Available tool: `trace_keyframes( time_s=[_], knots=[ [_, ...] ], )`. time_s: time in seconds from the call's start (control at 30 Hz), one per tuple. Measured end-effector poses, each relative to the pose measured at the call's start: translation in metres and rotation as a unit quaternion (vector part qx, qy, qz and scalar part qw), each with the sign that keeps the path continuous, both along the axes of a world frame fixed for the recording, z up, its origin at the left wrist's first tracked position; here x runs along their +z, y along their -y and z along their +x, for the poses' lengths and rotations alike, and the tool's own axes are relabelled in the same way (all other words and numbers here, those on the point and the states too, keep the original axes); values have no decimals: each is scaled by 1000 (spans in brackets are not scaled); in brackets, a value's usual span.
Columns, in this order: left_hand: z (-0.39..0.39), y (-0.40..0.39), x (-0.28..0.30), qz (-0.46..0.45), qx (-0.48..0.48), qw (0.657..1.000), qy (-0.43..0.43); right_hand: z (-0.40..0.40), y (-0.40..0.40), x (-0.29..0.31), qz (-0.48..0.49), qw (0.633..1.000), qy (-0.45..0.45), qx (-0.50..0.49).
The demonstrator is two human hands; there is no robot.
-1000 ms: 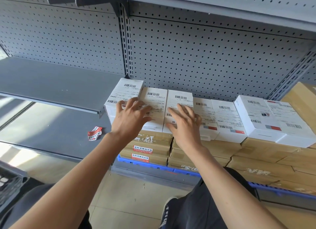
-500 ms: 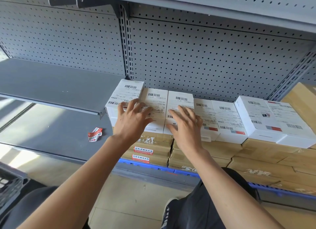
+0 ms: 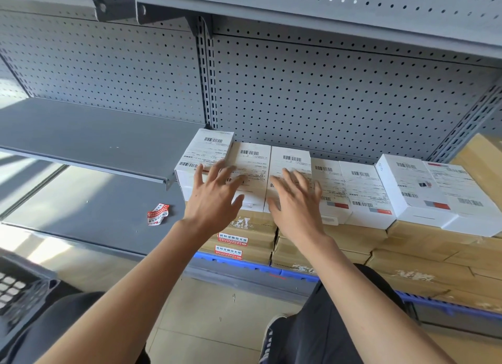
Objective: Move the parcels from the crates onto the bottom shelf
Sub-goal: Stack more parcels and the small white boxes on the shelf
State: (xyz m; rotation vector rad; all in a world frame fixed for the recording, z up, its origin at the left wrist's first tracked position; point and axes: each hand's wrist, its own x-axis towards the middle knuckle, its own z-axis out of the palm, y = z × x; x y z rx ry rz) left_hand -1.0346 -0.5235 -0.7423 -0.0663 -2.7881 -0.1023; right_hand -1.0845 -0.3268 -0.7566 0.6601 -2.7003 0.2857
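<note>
A row of parcels point(image 3: 290, 170) sits side by side on stacked cartons point(image 3: 353, 241), against the perforated back panel point(image 3: 326, 97). The cartons rest on a pallet point(image 3: 244, 263) on the bottom shelf point(image 3: 95, 208). The left hand point(image 3: 214, 197) and right hand point(image 3: 296, 203) are spread over the parcels at the row's left end, apparently touching their tops. Left of the stack, a crumpled label point(image 3: 158, 214) lies on the shelf, beneath a higher shelf point(image 3: 89, 138). A crate point(image 3: 19, 293) stands on the floor at near left.
</note>
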Motion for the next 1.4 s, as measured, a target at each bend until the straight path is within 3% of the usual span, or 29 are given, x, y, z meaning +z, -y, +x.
trace_keyframes(
  time_s=[0.3, 0.5, 0.7, 1.17, 1.4],
  knots=[
    [51, 6, 2, 1, 22, 1000, -19, 24, 18, 22, -28, 997, 4, 69],
    [98, 33, 7, 41, 105, 993, 18, 53, 55, 27, -76, 983, 57, 158],
    [153, 82, 10, 45, 197, 979, 35, 87, 121, 32, -65, 967, 88, 232],
    [340, 230, 10, 116, 364, 922, 62, 226, 324, 30, 20, 920, 148, 363],
    [434, 293, -27, 169, 473, 861, 79, 300, 410, 7, 93, 877, 213, 420]
  ],
)
